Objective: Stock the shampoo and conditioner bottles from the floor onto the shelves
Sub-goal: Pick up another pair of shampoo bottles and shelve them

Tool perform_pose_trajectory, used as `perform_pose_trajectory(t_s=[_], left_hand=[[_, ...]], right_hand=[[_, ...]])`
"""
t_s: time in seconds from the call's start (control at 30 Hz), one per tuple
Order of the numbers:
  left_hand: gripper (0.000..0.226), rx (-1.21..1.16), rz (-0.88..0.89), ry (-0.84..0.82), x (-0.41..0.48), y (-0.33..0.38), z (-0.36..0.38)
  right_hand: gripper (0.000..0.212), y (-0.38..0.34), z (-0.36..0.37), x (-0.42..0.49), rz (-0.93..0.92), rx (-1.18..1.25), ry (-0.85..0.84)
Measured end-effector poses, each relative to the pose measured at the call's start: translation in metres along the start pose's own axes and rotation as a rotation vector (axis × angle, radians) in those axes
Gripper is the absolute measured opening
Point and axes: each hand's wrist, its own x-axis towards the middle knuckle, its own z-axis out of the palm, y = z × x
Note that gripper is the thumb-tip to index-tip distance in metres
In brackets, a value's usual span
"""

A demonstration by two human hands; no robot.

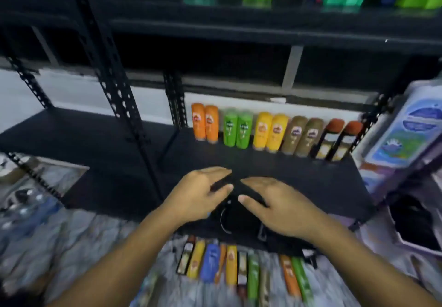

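Note:
A row of upright bottles [275, 133] lines the back of the black lower shelf [114, 163]: orange, green, yellow, brown, and dark ones with red caps. Several more bottles [229, 265] lie side by side on the floor below the shelf's front edge. My left hand [201, 194] and my right hand [277, 206] hover close together over the shelf's front, fingers stretched toward each other. A black thing with a ring and a buckle [239, 223] lies under and between them. The frame is blurred, and no bottle is in either hand.
Black perforated uprights [112, 87] stand left of centre. The upper shelf [263, 22] carries green and blue packs. A large pale pack with a blue label [411, 137] leans at the right. A case of water bottles [21, 213] sits on the floor at left.

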Motion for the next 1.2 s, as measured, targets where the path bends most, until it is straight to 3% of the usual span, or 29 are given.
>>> perform_pose_trajectory(t_s=[0.1, 0.23, 0.4, 0.47, 0.6, 0.9, 1.2], left_hand=[[0.053, -0.044, -0.174, -0.204, -0.053, -0.028, 0.069], [0.041, -0.071, -0.398, -0.438, -0.108, -0.059, 0.135], [0.084, -0.12, -0.566, -0.566, -0.144, -0.09, 0.187], [0.091, -0.131, -0.61, -0.605, -0.149, -0.096, 0.197], [0.071, -0.105, -0.652, -0.623, -0.146, -0.093, 0.2], [0.068, -0.169, -0.724, -0.648, -0.135, -0.13, 0.241], [0.067, -0.281, -0.914, -0.587, -0.126, -0.281, 0.398]], right_hand=[[0.055, 0.012, 0.083, -0.032, 0.119, 0.102, -0.178], [0.051, 0.028, 0.171, -0.066, 0.283, 0.149, -0.384], [0.061, 0.046, 0.234, -0.089, 0.422, 0.203, -0.55], [0.062, 0.053, 0.244, -0.092, 0.469, 0.235, -0.575], [0.066, 0.066, 0.256, -0.091, 0.473, 0.239, -0.63], [0.07, 0.097, 0.298, -0.052, 0.547, 0.22, -0.72], [0.068, 0.171, 0.477, 0.027, 0.662, 0.39, -0.776]])
